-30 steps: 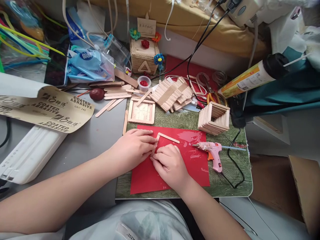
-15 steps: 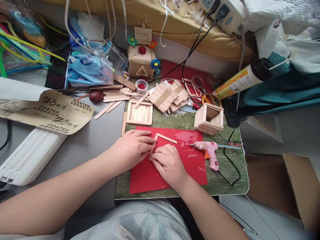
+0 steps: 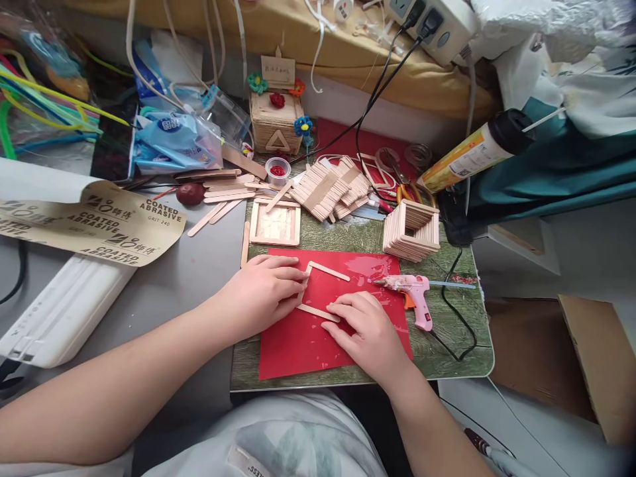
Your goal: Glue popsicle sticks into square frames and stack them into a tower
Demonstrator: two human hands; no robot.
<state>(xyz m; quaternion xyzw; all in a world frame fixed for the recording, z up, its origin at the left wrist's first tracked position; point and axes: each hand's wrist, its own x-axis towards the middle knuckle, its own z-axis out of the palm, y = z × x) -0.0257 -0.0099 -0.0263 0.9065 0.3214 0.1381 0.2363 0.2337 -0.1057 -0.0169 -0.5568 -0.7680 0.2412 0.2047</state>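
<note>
On a red sheet lies a three-sided outline of popsicle sticks, its right side unclosed. Its upper stick shows in full, and its lower stick runs between my hands. My left hand grips the left side, hiding most of that stick under its fingers. At the right end of the lower stick, my right hand has its thumb and fingertips closed about the tip. A pink hot glue gun lies right of my right hand, its nozzle toward the sheet.
A square stack of sticks stands behind the glue gun. A square stick panel, bundled sticks and a decorated stick box are at the back. Sandpaper lies left; a drink cup leans at right.
My right hand has slid right, away from the left corner to the end of the lower stick, which is now uncovered. My left hand stays at the left side.
</note>
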